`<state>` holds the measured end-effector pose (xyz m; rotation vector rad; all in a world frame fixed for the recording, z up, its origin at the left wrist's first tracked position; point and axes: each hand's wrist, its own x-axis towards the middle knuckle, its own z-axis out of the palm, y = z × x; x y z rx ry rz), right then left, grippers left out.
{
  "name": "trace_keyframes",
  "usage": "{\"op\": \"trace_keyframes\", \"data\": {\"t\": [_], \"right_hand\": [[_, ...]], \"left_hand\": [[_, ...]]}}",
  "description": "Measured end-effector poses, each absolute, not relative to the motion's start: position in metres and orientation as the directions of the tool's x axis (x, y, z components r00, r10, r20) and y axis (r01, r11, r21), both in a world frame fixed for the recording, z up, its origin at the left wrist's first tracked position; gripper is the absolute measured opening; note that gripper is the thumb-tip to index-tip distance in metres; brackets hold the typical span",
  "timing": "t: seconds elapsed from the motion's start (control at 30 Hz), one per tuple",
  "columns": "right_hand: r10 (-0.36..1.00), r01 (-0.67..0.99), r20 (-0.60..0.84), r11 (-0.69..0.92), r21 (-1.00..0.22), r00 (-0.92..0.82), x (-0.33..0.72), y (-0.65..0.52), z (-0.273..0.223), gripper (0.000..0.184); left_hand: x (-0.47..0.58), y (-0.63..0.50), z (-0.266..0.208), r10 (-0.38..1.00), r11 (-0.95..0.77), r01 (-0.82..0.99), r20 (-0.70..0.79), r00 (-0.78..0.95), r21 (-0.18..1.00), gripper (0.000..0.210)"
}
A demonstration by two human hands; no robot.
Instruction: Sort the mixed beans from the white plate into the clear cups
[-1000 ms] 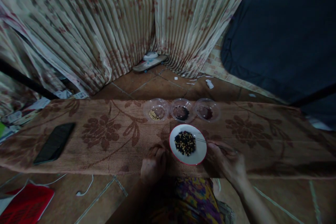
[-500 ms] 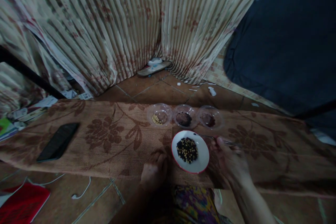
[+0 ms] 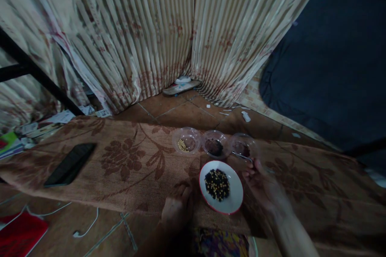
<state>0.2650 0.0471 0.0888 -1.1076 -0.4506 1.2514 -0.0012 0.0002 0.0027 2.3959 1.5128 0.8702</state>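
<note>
My right hand (image 3: 261,182) is closed on a thin metal tool (image 3: 243,156); whether it is a spoon or tweezers I cannot make out. The tool's tip reaches to the near side of the right clear plastic cup (image 3: 251,141), which has some dark reddish bits in it. Left of that stand a cup (image 3: 208,138) with black bits and a cup (image 3: 177,136) with pale yellow beans. A white red-rimmed plate (image 3: 237,190) holds black and yellow beans mixed together. Beside the plate, my left hand (image 3: 177,204) rests on the cloth with fingers curled, apparently holding nothing.
A dark phone (image 3: 70,164) lies on the left of the brown flowered cloth (image 3: 126,184). Papers (image 3: 60,117) are stacked at the far left. Beyond the table are a skateboard (image 3: 181,87), striped curtains (image 3: 144,32) and small white scraps on the tiled floor.
The tool has moved from above the plate's upper right rim forward to the right cup. My left hand stays by the plate. The whole view has shifted slightly.
</note>
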Motion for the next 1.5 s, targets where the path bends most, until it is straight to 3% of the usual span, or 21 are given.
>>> {"op": "trace_keyframes", "data": {"t": [0.17, 0.33, 0.57, 0.7, 0.87, 1.17, 1.5], "right_hand": [[0.826, -0.283, -0.072, 0.109, -0.953, 0.559, 0.253, 0.083, 0.083, 0.025], [0.813, -0.126, 0.056, 0.157, -0.98, 0.579, 0.241, 0.092, 0.086, 0.028], [0.771, -0.174, -0.021, 0.117, -0.978, 0.637, 0.25, 0.053, 0.09, 0.029], [0.745, -0.069, -0.069, -0.03, -0.997, 0.663, 0.258, 0.021, 0.085, 0.028], [0.828, 0.214, -0.028, -0.178, -0.96, 0.56, 0.267, -0.016, 0.076, 0.031], [0.96, 0.481, 0.003, -0.138, -0.866, 0.281, 0.268, -0.039, 0.055, 0.034], [0.972, 0.545, 0.05, -0.087, -0.834, 0.231, 0.261, -0.034, 0.058, 0.032]], "left_hand": [[0.0, -0.001, 0.004, 0.871, -0.455, 0.785, 0.394, 0.294, 0.421, 0.016], [-0.001, 0.0, 0.002, 0.875, -0.455, 0.783, 0.378, 0.304, 0.424, 0.016], [-0.002, 0.001, 0.0, 0.865, -0.475, 0.772, 0.388, 0.319, 0.423, 0.016], [-0.003, 0.002, -0.001, 0.865, -0.477, 0.771, 0.379, 0.329, 0.421, 0.015], [-0.003, 0.003, -0.002, 0.872, -0.472, 0.77, 0.356, 0.336, 0.429, 0.016], [-0.003, 0.003, 0.001, 0.878, -0.468, 0.764, 0.335, 0.343, 0.444, 0.014], [-0.002, 0.002, 0.001, 0.879, -0.459, 0.78, 0.343, 0.33, 0.426, 0.012]]}}
